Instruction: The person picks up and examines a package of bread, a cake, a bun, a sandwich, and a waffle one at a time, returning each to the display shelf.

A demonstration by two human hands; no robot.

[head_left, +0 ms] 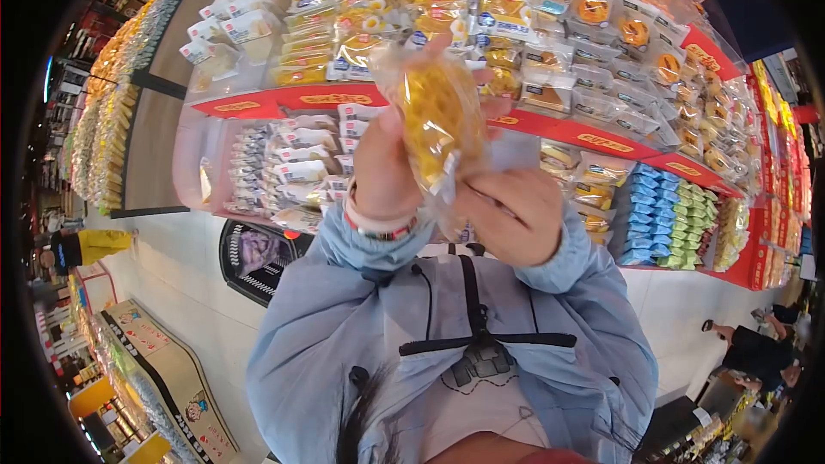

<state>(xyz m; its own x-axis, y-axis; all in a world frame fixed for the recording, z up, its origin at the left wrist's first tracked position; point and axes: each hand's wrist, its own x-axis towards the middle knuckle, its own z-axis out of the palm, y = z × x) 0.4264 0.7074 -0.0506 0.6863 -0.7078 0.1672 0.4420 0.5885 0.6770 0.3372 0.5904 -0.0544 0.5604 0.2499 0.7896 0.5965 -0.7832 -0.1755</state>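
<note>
A clear plastic bag with a yellow-orange food item inside is held up in front of my chest. My left hand is wrapped round the bag from its left side and behind, with fingertips showing past its far edge. At the bag's lower end, my right hand has its fingers closed on the crumpled plastic. Behind the bag are rows of similar yellow packets on the upper shelf.
A red shelf edge crosses the display. White packets, blue packets and green packets lie on the lower level. A black basket is on the floor at left. People stand at both sides.
</note>
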